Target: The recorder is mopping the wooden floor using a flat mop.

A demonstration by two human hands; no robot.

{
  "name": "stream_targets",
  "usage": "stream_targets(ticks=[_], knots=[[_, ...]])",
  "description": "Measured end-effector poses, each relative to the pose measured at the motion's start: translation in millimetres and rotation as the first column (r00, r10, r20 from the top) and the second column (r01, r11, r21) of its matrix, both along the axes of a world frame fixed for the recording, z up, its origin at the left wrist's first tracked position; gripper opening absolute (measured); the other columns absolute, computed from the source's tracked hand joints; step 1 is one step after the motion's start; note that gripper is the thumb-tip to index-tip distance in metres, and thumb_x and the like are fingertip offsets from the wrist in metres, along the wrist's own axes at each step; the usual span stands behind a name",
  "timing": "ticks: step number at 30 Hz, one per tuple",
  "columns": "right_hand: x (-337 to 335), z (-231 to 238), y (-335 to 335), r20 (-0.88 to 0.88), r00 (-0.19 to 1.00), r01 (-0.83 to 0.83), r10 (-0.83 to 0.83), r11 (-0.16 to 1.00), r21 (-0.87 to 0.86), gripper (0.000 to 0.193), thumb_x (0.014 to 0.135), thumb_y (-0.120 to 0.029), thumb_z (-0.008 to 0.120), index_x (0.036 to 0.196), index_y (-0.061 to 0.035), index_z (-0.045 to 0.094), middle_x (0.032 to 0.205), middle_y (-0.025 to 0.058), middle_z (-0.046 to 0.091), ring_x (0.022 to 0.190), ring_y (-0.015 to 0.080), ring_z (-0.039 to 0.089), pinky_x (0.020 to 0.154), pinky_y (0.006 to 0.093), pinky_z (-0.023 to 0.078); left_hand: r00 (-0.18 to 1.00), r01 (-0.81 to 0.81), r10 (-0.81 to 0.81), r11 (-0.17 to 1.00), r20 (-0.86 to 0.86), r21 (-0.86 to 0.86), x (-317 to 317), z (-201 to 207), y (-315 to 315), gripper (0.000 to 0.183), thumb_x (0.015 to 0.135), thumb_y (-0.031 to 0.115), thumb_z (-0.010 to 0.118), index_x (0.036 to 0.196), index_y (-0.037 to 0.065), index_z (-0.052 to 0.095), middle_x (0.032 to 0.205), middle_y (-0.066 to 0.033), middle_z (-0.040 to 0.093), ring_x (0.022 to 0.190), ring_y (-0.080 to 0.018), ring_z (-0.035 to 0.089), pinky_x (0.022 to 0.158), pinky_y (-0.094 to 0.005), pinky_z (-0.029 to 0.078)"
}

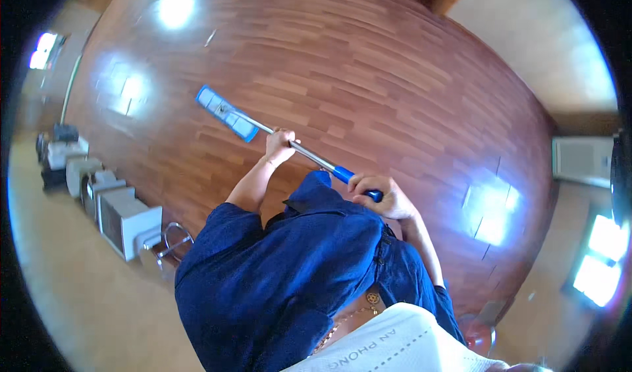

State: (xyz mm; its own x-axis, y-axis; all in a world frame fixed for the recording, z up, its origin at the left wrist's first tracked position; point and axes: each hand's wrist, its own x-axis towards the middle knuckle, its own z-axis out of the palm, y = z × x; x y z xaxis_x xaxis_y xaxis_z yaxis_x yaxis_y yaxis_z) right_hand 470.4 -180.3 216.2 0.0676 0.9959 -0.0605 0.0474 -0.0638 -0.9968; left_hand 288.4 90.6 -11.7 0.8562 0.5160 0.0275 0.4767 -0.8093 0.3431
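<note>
A flat mop with a silver pole [313, 156] slants across the view in front of me. Its blue rectangular head [227, 113] rests on the wood floor, ahead and to the left. My left hand [280, 147] is wrapped round the metal pole partway down. Nearer my body, my right hand [385, 196] grips the blue handle [343, 174] at the top end, its fingers curled over the grip.
Brown wood flooring [368, 76] spreads ahead. Along the left wall stand a white cabinet [128, 224], several boxy items and a round metal-framed stool [174, 240]. A white panelled unit [581, 161] stands by the right wall. Light glares off the floor [490, 211].
</note>
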Motion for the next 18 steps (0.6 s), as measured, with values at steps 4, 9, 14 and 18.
stream_targets(ticks=[4, 9, 14, 18], knots=[[14, 21, -73, 0.039, 0.965, 0.261, -0.259, 0.964, -0.058, 0.007, 0.075, 0.001, 0.069, 0.078, 0.0004, 0.063, 0.088, 0.0118, 0.066, 0.080, 0.0196, 0.062, 0.073, 0.0323, 0.049, 0.979, 0.201, -0.198, 0.977, 0.042, -0.065, 52, 20, -54, 0.032, 0.075, 0.034, 0.070, 0.059, 0.010, 0.054, 0.065, -0.0108, 0.061, 0.070, -0.0317, 0.062, 0.058, -0.0448, 0.050], [-17, 69, -179, 0.181, 0.825, 0.530, -0.536, 0.844, 0.087, 0.009, 0.071, -0.002, 0.071, 0.075, -0.0024, 0.063, 0.081, 0.0137, 0.066, 0.073, 0.0248, 0.064, 0.068, 0.0344, 0.051, 0.860, 0.489, -0.450, 0.862, 0.240, -0.135, 104, 50, -150, 0.037, 0.074, 0.031, 0.070, 0.054, 0.009, 0.048, 0.058, -0.0124, 0.054, 0.059, -0.0333, 0.058, 0.053, -0.0449, 0.046], [-75, 98, -252, 0.302, 0.589, 0.700, -0.750, 0.660, 0.273, 0.020, 0.062, -0.018, 0.069, 0.069, -0.0030, 0.060, 0.076, 0.0163, 0.066, 0.066, 0.0284, 0.066, 0.061, 0.0353, 0.049, 0.703, 0.706, -0.653, 0.689, 0.282, -0.167, 141, 70, -241, 0.035, 0.075, 0.033, 0.070, 0.057, 0.012, 0.048, 0.058, -0.0093, 0.055, 0.065, -0.0308, 0.060, 0.054, -0.0458, 0.045], [-119, 105, -277, 0.414, 0.443, 0.721, -0.795, 0.591, 0.363, 0.031, 0.066, -0.035, 0.067, 0.071, -0.0046, 0.060, 0.074, 0.0157, 0.068, 0.061, 0.0259, 0.065, 0.054, 0.0334, 0.045, 0.562, 0.826, -0.770, 0.544, 0.301, -0.148, 160, 60, -299, 0.032, 0.080, 0.038, 0.066, 0.062, 0.014, 0.053, 0.065, -0.0070, 0.059, 0.072, -0.0288, 0.061, 0.057, -0.0472, 0.043]])
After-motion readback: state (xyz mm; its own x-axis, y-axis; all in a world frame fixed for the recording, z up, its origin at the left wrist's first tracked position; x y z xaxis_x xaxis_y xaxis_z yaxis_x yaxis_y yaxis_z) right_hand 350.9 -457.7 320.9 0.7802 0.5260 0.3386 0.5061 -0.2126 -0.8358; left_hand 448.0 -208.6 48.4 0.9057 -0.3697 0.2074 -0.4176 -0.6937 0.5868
